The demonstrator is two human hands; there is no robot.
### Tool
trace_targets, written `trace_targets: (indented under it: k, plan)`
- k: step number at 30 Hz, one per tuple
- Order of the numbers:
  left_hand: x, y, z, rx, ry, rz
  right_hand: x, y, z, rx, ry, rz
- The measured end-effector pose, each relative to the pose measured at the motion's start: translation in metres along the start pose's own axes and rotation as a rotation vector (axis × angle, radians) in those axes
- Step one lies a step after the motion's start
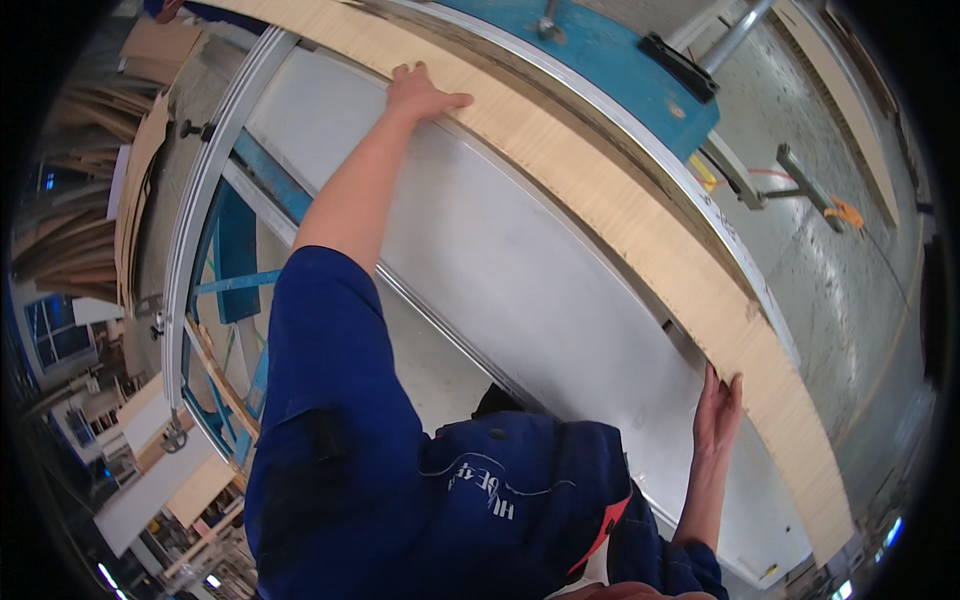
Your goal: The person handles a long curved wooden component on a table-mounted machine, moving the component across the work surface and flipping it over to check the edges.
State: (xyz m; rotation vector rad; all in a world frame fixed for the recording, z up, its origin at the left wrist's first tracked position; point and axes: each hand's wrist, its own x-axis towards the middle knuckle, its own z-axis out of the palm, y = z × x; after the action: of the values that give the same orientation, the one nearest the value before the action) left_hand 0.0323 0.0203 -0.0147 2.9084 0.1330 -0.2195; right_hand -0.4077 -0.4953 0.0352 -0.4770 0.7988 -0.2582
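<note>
A long, pale wooden board [560, 150] runs from the upper left to the lower right and looks curved in this view. It lies along the far side of a smooth grey machine table [500, 240]. My left hand [420, 95] rests against the board's near edge with its fingers spread and the thumb stretched to the right. Farther along the same edge, my right hand [718, 412] grips the board, fingertips and thumb at its rim. What its fingers do under the board is partly hidden.
Beyond the board run a metal rail [745, 255] and a blue machine part [620, 65]. A metal frame [205, 180] with blue struts stands left. Stacked wooden sheets [75, 230] fill the far left. A clamp-like bar [805, 185] stands at right. Another person's blue sleeve [200, 10] shows top left.
</note>
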Motion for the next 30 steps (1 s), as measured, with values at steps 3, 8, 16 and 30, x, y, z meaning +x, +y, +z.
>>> trace_targets:
  k: [3,8,16,30]
  plan:
    - [0.0,0.003,-0.008,0.074,-0.055,0.026,-0.007,0.0,0.01,0.031,0.053,0.04]
    - [0.009,-0.004,-0.008,0.117,-0.051,0.041,-0.011,-0.007,0.0,-0.013,0.008,0.049]
    - [0.007,-0.007,-0.014,0.059,-0.12,0.019,-0.039,-0.06,-0.045,-0.269,-0.016,-0.084]
    - [-0.004,0.007,-0.018,0.284,-0.01,0.085,-0.031,-0.076,-0.057,-0.132,0.172,-0.089]
